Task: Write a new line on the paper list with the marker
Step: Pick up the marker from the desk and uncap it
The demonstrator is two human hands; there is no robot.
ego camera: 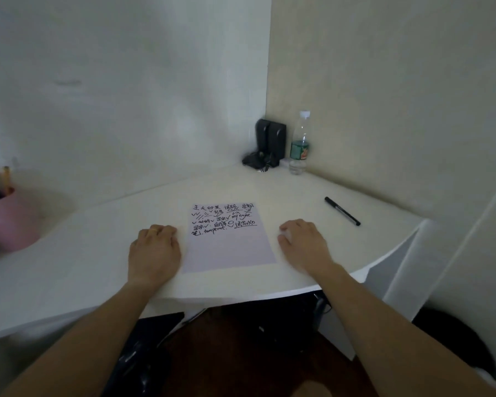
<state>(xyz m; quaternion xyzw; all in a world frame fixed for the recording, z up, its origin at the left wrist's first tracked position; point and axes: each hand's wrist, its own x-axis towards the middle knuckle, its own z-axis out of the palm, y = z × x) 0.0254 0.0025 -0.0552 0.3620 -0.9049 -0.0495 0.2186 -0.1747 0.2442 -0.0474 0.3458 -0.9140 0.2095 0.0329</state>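
A sheet of paper (229, 247) lies on the white desk (83, 267) in front of me, its upper half filled with several lines of black handwriting and its lower half blank. A black marker (342, 210) lies capped on the desk to the right of the sheet, pointing away at a slant. My left hand (154, 250) rests palm down just left of the paper, fingers curled, a ring on one finger. My right hand (302, 242) rests palm down just right of the paper, a hand's width short of the marker. Neither hand holds anything.
A clear water bottle (299, 144) with a green label stands in the back corner beside two black speakers (270, 138) and a tangle of cable. A pink cup (9, 219) with pencils stands at the far left. The desk's right edge curves away near the marker.
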